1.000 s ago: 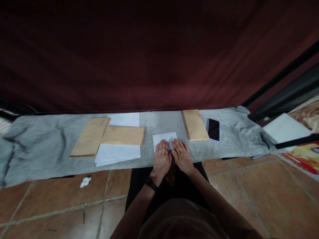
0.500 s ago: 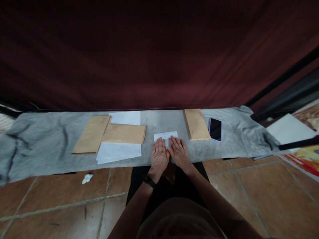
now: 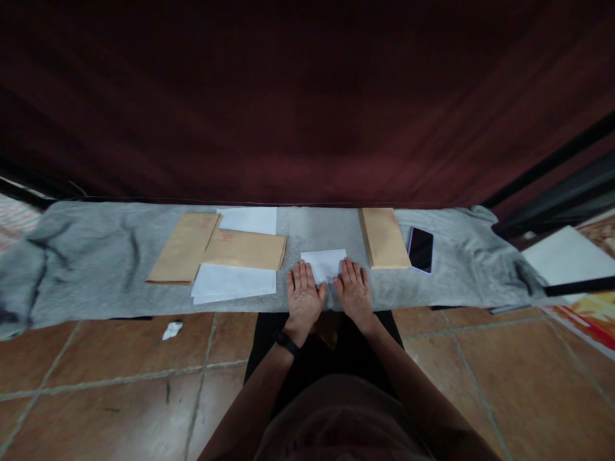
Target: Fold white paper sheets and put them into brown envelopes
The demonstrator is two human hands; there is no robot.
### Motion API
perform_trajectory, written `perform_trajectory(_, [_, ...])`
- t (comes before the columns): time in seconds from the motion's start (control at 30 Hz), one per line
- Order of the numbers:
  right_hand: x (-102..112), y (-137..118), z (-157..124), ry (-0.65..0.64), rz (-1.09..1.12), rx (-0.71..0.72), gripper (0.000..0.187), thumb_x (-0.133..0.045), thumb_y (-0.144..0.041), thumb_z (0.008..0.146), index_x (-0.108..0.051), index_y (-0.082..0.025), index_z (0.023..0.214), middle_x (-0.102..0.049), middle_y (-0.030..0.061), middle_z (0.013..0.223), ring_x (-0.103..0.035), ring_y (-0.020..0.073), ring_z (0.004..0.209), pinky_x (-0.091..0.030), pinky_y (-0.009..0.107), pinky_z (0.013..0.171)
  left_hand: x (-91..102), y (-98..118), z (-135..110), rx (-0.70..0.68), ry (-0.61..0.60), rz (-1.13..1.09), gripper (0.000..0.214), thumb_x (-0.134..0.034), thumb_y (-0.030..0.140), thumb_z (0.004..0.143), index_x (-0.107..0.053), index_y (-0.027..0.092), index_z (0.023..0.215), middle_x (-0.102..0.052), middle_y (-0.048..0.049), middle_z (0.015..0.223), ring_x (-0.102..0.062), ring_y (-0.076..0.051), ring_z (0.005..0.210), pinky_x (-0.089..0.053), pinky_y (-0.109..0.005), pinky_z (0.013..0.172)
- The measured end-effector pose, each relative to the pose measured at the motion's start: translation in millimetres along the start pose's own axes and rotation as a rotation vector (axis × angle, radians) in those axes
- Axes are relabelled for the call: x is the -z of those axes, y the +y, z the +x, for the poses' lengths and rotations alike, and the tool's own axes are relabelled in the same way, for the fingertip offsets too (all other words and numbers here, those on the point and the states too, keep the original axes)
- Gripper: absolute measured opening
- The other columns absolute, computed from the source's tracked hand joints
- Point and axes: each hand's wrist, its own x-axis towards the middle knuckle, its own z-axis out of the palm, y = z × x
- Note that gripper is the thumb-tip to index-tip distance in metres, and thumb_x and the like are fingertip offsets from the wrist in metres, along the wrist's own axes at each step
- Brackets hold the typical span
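A small folded white paper (image 3: pixel 325 263) lies on the grey cloth (image 3: pixel 96 269) straight ahead. My left hand (image 3: pixel 302 298) lies flat, fingers stretched out, on the paper's near left part. My right hand (image 3: pixel 354 292) lies flat on its near right part, fingers also extended. A dark band sits on my left wrist. Neither hand grips anything.
Left of the paper lie two brown envelopes (image 3: pixel 243 250) and white sheets (image 3: pixel 233 282). On the right are a brown envelope stack (image 3: pixel 384 237) and a black phone (image 3: pixel 421 249). A dark red curtain hangs behind. A paper scrap (image 3: pixel 172 330) lies on the tiled floor.
My hands, side by side over the paper's near edge before, have slid apart toward its left and right sides. The view has shifted slightly.
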Motion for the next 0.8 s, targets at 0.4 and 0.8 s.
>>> perform_trajectory(0.4, [-2.6, 4.2, -3.5, 0.063, -0.007, -0.033, 0.061, -0.032, -0.042, 0.106, -0.036, -0.004, 0.153, -0.041, 0.0238, 0.155, -0.035, 0.0322, 0.146, -0.028, 0.054, 0.117, -3.2, 2.8, -2.9, 0.081, 0.028, 0.030, 0.076, -0.045, 0.046, 0.097, -0.033, -0.008, 0.149, -0.030, -0.0310, 0.157, -0.020, -0.038, 0.152, -0.014, -0.059, 0.124])
perform_trajectory(0.8, [-2.2, 7.8, -2.6, 0.082, 0.004, -0.041, 0.056, -0.028, -0.038, 0.107, -0.036, -0.010, 0.154, -0.036, 0.0198, 0.159, -0.030, 0.0296, 0.149, -0.028, 0.053, 0.118, -7.1, 1.1, -3.0, 0.093, 0.035, 0.002, 0.075, -0.043, 0.046, 0.098, -0.030, -0.003, 0.153, -0.031, -0.0286, 0.158, -0.023, -0.038, 0.151, -0.019, -0.060, 0.122])
